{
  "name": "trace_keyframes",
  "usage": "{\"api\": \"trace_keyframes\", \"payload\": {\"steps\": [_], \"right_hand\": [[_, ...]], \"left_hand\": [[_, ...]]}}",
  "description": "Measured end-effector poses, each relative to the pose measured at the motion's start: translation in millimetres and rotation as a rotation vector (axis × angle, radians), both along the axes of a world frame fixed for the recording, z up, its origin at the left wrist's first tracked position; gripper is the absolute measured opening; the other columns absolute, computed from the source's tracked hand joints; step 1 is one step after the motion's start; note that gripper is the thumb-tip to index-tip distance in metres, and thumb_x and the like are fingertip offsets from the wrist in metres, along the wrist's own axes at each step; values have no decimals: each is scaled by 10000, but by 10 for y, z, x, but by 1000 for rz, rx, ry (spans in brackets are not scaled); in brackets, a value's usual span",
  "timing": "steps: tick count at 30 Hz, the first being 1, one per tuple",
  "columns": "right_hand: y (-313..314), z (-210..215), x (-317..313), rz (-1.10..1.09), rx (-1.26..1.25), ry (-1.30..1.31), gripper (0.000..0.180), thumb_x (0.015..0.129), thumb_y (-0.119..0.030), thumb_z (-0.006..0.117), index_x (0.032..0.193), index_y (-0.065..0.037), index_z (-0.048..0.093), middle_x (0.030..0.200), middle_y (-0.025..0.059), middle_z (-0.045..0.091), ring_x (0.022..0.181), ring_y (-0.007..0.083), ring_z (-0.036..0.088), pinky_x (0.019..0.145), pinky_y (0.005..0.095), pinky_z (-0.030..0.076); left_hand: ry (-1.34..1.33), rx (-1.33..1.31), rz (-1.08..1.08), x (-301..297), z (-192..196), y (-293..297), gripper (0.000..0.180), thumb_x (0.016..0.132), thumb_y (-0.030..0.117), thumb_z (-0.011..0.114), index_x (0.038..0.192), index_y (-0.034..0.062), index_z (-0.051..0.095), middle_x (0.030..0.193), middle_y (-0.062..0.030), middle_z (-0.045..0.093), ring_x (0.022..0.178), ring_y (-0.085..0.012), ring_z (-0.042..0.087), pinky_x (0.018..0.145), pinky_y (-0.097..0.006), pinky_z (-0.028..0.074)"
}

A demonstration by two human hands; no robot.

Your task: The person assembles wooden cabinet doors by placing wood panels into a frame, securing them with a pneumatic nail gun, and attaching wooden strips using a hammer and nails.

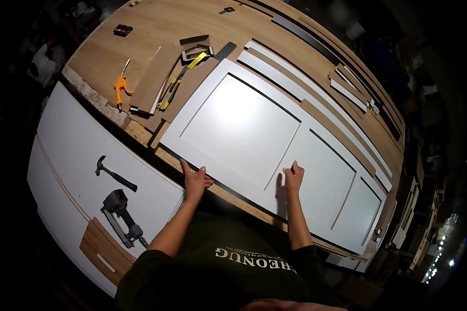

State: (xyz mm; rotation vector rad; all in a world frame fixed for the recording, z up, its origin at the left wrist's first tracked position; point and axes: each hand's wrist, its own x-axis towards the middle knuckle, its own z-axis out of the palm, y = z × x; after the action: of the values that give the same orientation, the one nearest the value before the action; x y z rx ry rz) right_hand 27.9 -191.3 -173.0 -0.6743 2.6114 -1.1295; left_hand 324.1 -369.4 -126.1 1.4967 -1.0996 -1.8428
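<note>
Because the white door (275, 150) lies flat along the bench (140, 31) edge, overhanging slightly, a sideways push could likely slide it off. Left hand (194, 181) rests spread flat on its near edge, gripping nothing. Right hand (293, 177) presses its fingertips on the centre rail, fingers together. Hammer (115, 176) and nailer (120, 215) lie well apart, left.

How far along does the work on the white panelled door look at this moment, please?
Done: the door lies flat on the workbench, panels framed. In hand: the left hand presses its near edge, the right hand a frame strip. Left: loose strips lie alongside; nail gun and hammer rest untouched.
</note>
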Motion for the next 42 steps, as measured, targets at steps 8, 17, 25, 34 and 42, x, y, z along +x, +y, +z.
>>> {"api": "trace_keyframes", "payload": {"steps": [8,17,25,34,42], "right_hand": [[-132,327,55,198,96,-73,629,723,-245,731,1251,31,529,900,94,471,770,200,490,701,307,455],[-238,280,105,-178,-93,-172,807,769,-271,734,1387,63,335,1299,233,408,1184,343,451,1013,383,381],[971,393,-603,-444,18,45,714,779,-278,697,1380,-50,385,1356,203,396,1224,377,436,1011,419,396],[2546,285,-1405,-721,293,84,707,692,-348,769,1256,10,537,1253,225,494,1144,392,504,987,449,418],[2381,66,-1602,-739,372,288,568,784,-299,717,1226,23,565,1097,200,528,1014,351,535,895,436,452]], "left_hand": [[20,8,66,138,-95,-66,900,931,139,528,1461,154,-200,688,-132,595,540,-199,611,472,-287,517],[-8,16,0,37,6,-182,923,879,67,579,1466,173,-127,757,-142,613,546,-206,623,439,-282,501],[40,22,54,46,-111,-76,934,903,119,580,1464,233,-158,690,-114,565,491,-207,575,424,-322,502],[-15,-4,-31,142,-217,-284,937,904,109,563,1456,201,-188,712,-171,609,527,-242,626,440,-322,530],[-131,17,21,111,-104,-148,788,973,181,440,1465,224,-173,682,-164,597,523,-237,630,448,-326,537]]}}
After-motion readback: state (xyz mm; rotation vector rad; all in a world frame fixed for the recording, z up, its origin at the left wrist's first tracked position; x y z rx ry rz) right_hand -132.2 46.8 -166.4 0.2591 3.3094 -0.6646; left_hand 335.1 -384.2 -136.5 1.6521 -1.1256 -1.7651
